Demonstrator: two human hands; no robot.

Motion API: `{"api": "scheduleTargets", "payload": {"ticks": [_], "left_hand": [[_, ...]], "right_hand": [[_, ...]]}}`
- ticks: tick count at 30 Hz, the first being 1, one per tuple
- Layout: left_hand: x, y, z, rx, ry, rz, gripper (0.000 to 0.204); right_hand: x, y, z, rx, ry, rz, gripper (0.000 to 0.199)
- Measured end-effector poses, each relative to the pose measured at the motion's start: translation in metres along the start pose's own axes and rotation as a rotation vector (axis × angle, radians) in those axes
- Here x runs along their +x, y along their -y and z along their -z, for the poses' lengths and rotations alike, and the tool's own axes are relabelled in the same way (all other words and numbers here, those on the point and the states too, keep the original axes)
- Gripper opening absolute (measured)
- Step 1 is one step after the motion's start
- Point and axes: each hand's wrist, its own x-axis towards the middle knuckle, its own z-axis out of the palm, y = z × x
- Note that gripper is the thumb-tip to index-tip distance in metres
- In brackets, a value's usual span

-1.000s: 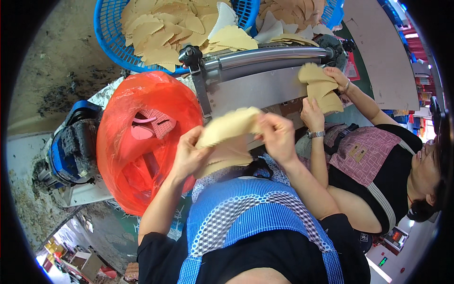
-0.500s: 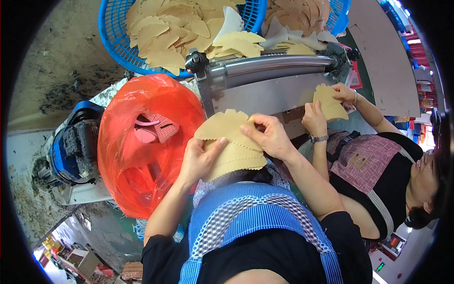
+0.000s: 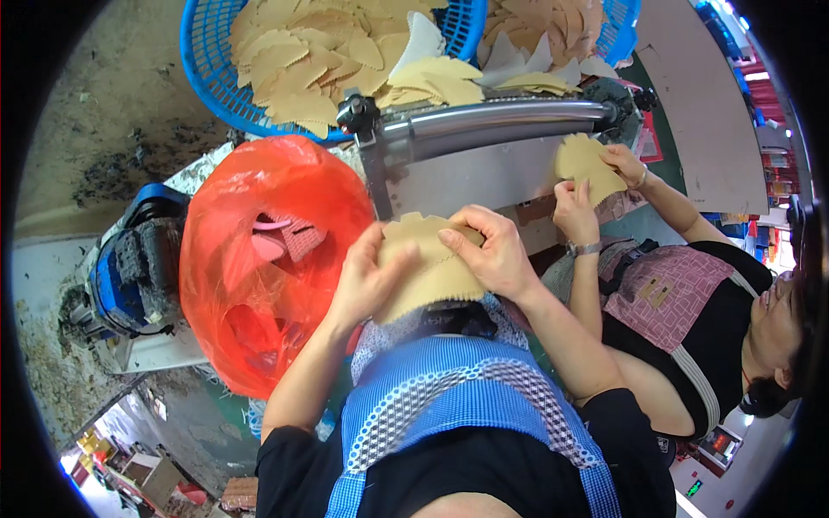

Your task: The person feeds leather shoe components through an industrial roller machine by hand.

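Grimy pale counter (image 3: 168, 352), left: carries a blue motor (image 3: 108, 289) caked in grey lint. Grey-brown stained floor (image 3: 95, 78), far left: dark debris clumps (image 3: 121, 160) lying on it. Far side: round blue plastic basket (image 3: 197, 73), heaped with thin tan scalloped-edge pieces (image 3: 302, 52); second blue plastic basket (image 3: 623, 39), right, holds brownish-tan curved pieces (image 3: 553, 22). Surface under both baskets hidden.

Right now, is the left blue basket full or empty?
Looks full: heaped tan pieces reach the near rim of the blue basket.
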Motion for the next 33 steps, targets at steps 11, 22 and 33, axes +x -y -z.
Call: {"api": "scheduleTargets", "payload": {"ticks": [11, 22, 33], "left_hand": [[-0.032, 0.011, 0.026, -0.05, 0.077, 0.166, 0.032], [-0.064, 0.022, 0.029, -0.042, -0.365, 0.175, 0.029], [-0.085, 0.039, 0.038, -0.249, -0.641, 0.248, 0.027]], "right_hand": [[0.052, -0.037, 0.055, 0.563, -0.29, -0.552, 0.024], [0.355, -0.058, 0.089, -0.095, -0.097, -0.356, 0.075], [0.326, -0.074, 0.104, -0.642, 0.035, 0.324, 0.012]]}}
